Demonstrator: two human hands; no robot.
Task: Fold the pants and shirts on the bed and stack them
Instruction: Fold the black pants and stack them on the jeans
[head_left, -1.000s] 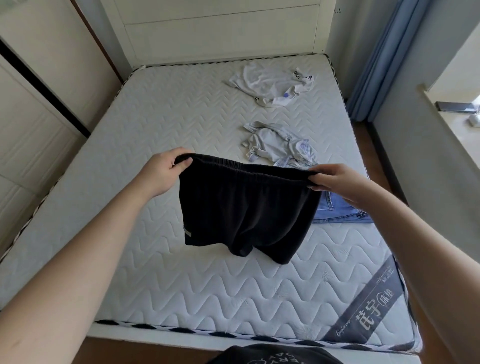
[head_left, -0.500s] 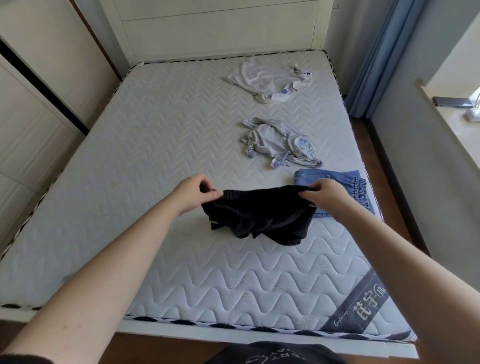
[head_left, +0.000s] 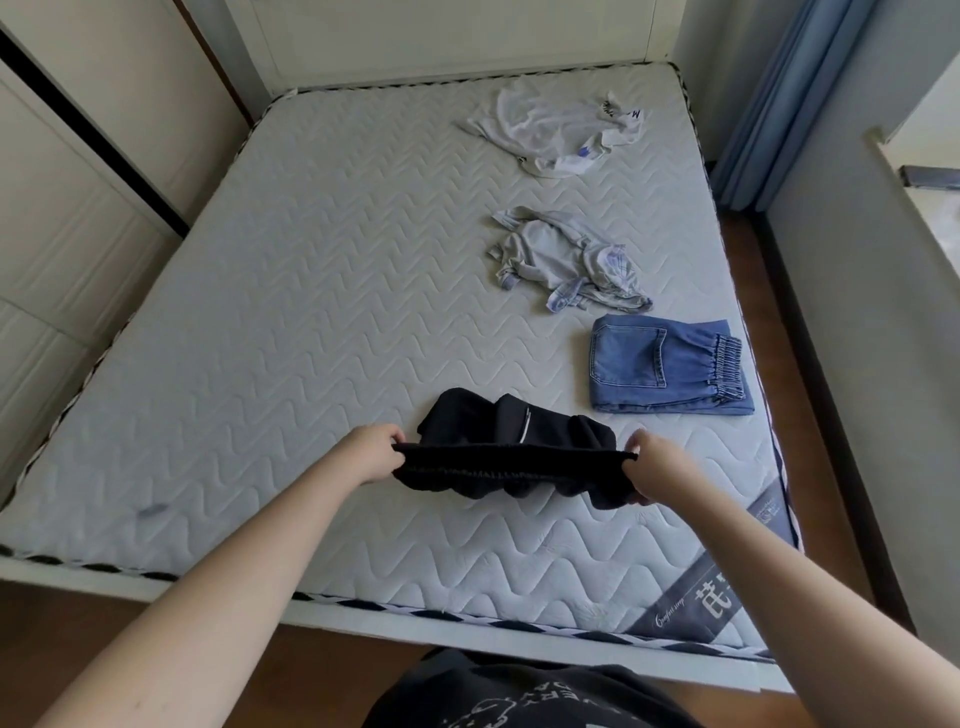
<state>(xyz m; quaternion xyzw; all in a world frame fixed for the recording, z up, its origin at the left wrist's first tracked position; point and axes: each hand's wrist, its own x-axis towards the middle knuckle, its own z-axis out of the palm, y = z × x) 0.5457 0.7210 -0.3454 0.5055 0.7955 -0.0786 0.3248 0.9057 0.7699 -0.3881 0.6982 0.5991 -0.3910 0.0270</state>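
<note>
Pinching the waistband of the black shorts (head_left: 511, 447) at each end, your left hand (head_left: 371, 457) and right hand (head_left: 655, 470) hold it taut above the mattress (head_left: 260, 322) (legs bunched behind); draw it toward you to flatten them.

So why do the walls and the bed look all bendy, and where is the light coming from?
Head view: the wide lens bows the mattress edges and the wardrobe lines; daylight enters from the right, by the blue curtain, whitening the window sill; the black shorts held by the left hand and right hand show little detail; nothing looks motion-blurred.
</note>
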